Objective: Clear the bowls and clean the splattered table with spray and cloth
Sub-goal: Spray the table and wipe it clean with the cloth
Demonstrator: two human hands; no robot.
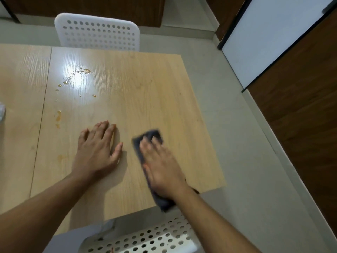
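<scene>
There are two hands, a left hand (97,148) and a right hand (160,165). There is one dark cloth (145,137). There are two white chairs with holes, a far chair (97,32) and a near chair (145,238). There is one wooden surface (145,88) with many small orange spots (73,79).

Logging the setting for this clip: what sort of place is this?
Probably a dining area in a home or small canteen: a wooden table with orange food splatter, white perforated chairs at both sides, and a tiled floor.

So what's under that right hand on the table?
A dark cloth, flat on the wooden table, pressed by the right hand. Its ends stick out beyond fingers and wrist; the middle, and the tabletop beneath, are covered.
</scene>
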